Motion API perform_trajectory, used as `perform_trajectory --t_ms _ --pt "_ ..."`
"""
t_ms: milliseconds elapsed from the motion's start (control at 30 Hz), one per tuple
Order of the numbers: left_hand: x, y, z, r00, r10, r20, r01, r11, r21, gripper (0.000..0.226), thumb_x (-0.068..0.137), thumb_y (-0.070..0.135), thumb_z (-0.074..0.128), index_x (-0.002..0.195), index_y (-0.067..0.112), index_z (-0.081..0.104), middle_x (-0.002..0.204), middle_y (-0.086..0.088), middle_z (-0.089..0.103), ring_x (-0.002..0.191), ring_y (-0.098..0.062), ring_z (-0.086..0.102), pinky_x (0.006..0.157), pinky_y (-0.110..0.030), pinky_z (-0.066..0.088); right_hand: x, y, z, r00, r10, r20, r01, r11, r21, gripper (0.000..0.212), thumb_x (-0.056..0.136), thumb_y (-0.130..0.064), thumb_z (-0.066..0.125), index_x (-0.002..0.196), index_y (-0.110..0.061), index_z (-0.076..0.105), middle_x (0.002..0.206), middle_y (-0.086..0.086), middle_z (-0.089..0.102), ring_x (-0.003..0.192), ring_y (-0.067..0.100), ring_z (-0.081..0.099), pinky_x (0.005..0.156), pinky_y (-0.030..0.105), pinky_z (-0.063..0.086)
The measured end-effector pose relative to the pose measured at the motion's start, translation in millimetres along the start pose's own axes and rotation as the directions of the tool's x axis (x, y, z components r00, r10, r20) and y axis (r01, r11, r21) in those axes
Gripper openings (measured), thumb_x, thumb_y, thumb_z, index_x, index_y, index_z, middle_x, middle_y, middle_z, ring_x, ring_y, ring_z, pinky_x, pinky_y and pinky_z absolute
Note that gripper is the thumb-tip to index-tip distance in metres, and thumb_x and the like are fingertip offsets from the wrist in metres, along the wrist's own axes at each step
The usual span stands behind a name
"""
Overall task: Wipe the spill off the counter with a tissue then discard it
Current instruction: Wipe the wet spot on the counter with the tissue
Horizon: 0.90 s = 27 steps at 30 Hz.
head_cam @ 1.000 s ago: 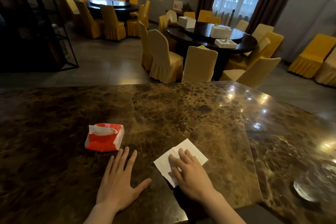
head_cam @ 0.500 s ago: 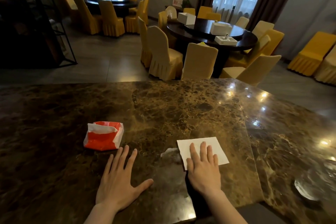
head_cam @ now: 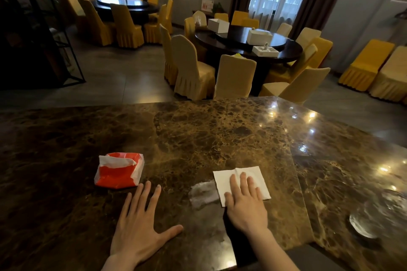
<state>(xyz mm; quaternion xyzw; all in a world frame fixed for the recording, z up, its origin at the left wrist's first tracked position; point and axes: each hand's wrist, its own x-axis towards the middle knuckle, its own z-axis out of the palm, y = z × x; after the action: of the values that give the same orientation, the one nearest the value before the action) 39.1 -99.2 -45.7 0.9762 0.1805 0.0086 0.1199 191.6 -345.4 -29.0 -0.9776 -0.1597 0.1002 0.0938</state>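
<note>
A white square tissue (head_cam: 253, 174) lies flat on the brown marble counter (head_cam: 198, 134). My right hand (head_cam: 245, 204) presses on it, palm down, fingers together and stretched out. Just left of the tissue a pale wet smear (head_cam: 202, 192) shows on the stone. My left hand (head_cam: 141, 224) rests flat on the counter with its fingers spread, holding nothing. A red and white tissue pack (head_cam: 120, 170) with a sheet sticking out lies just beyond my left fingertips.
A glass dish (head_cam: 363, 224) sits near the counter's right edge. Beyond the counter stand round dark dining tables (head_cam: 246, 44) ringed by yellow covered chairs (head_cam: 234, 77). A dark metal shelf (head_cam: 33, 28) stands at the far left.
My right hand has slid the tissue to the right across the counter, leaving the wet smear uncovered on its left. My left hand stays put.
</note>
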Motion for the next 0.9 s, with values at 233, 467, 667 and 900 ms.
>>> perform_trajectory --t_ms 233,467,667,900 --pt "4.6 0.5 -3.6 0.996 -0.018 0.091 0.012 0.998 0.061 0.131 0.053 0.112 0.001 0.154 0.034 -0.027 0.167 0.002 -0.029 0.15 -0.014 -0.032 0.127 -0.042 -0.015 -12.0 -87.3 21.2 0.906 -0.417 0.067 0.418 0.909 0.006 0.06 0.106 -0.04 0.028 0.161 -0.03 0.007 0.171 0.005 -0.007 0.155 0.029 -0.014 0.122 0.043 -0.011" --pt "3.9 2.9 -7.1 0.994 -0.031 0.102 0.027 0.999 0.042 0.133 0.053 0.114 0.009 0.152 0.034 -0.03 0.166 0.004 -0.031 0.15 -0.013 -0.033 0.127 -0.043 -0.015 6.3 -42.8 12.7 0.965 -0.262 0.022 0.263 0.965 -0.003 0.059 0.106 -0.051 0.02 0.161 -0.036 0.005 0.168 -0.004 -0.014 0.155 0.021 -0.014 0.123 0.039 -0.009" --pt "4.0 1.4 -6.4 0.995 -0.023 0.102 0.021 1.0 0.023 0.131 0.055 0.114 0.01 0.153 0.036 -0.029 0.165 0.007 -0.033 0.148 -0.01 -0.037 0.127 -0.043 -0.016 23.0 13.8 -3.0 0.999 0.007 -0.048 -0.006 1.0 0.01 0.058 0.108 -0.045 0.018 0.162 -0.029 0.006 0.171 0.007 -0.003 0.157 0.025 -0.007 0.127 0.043 0.001" --pt "3.0 1.6 -7.7 0.993 -0.029 0.117 0.026 0.999 0.024 0.132 0.054 0.114 0.009 0.153 0.035 -0.029 0.165 0.006 -0.032 0.148 -0.011 -0.036 0.128 -0.044 -0.014 -0.9 -28.8 10.5 0.936 -0.318 -0.153 0.335 0.937 0.096 0.045 0.108 -0.025 0.041 0.152 -0.024 0.042 0.165 -0.004 0.029 0.154 0.021 0.021 0.121 0.037 0.028"
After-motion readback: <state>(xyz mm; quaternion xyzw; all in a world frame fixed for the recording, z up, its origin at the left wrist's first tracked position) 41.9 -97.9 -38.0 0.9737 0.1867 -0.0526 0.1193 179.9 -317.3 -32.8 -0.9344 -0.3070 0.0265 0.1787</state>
